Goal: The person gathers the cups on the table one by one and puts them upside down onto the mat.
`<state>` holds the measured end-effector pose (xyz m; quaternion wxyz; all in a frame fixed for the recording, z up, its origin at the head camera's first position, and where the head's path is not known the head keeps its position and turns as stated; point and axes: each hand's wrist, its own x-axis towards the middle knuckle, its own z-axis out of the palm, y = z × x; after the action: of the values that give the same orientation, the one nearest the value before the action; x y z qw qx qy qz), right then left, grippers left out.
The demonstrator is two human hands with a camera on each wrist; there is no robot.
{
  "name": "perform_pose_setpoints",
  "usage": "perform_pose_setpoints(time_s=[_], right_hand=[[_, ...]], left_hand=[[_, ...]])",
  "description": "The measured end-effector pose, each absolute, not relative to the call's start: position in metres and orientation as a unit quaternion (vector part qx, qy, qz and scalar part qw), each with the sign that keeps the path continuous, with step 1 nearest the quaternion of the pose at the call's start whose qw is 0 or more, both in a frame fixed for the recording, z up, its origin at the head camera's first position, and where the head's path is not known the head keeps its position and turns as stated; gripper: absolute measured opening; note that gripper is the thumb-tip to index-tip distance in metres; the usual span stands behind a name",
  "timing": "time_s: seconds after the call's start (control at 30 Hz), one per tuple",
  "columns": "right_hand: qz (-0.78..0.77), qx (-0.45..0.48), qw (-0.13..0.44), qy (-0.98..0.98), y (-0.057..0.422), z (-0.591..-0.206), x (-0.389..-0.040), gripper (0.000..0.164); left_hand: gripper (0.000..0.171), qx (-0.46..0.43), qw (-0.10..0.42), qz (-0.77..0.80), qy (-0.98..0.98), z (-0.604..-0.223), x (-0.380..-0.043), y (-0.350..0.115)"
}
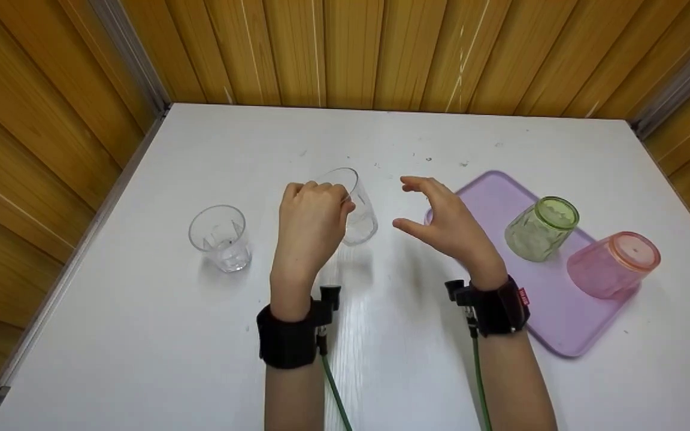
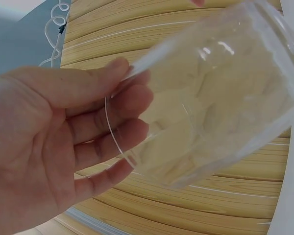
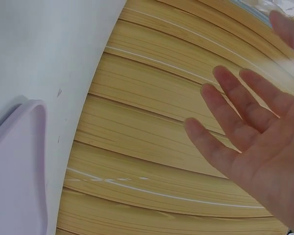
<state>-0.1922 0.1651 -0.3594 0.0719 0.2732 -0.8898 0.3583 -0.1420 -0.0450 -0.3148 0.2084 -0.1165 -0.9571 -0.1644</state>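
Observation:
My left hand (image 1: pixel 315 221) grips a clear glass (image 1: pixel 362 220) by its rim, thumb on one side and fingers on the other. The glass is tilted, and in the left wrist view its patterned wall (image 2: pixel 210 98) extends away from the fingertips. To the right of it my right hand (image 1: pixel 447 224) is held up with nothing in it, thumb and fingers spread apart. Its straight fingers show in the right wrist view, above the far end of a purple tray (image 1: pixel 495 191). A second clear glass (image 1: pixel 222 239) stands upright on the table, left of my left hand.
On the purple tray are a green glass (image 1: pixel 539 230) and a pink glass (image 1: pixel 611 266), both upside down, the pink one at the right edge. The white table (image 1: pixel 141 359) ends at wood-patterned walls (image 1: pixel 351 54) at the back and sides. Green cables (image 1: pixel 334 383) trail from both wrist straps.

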Motion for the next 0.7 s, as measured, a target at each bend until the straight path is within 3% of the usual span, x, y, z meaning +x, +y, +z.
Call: perform_pose_setpoints(time_s=[0.7], right_hand=[[0.353,0.277,0.024,-0.893,0.1609,-0.3609,-0.1913,0.073]], left_hand=[[0.009,-0.159,0.224,-0.149,-0.950,-0.3132,-0.1436,-0.0407]])
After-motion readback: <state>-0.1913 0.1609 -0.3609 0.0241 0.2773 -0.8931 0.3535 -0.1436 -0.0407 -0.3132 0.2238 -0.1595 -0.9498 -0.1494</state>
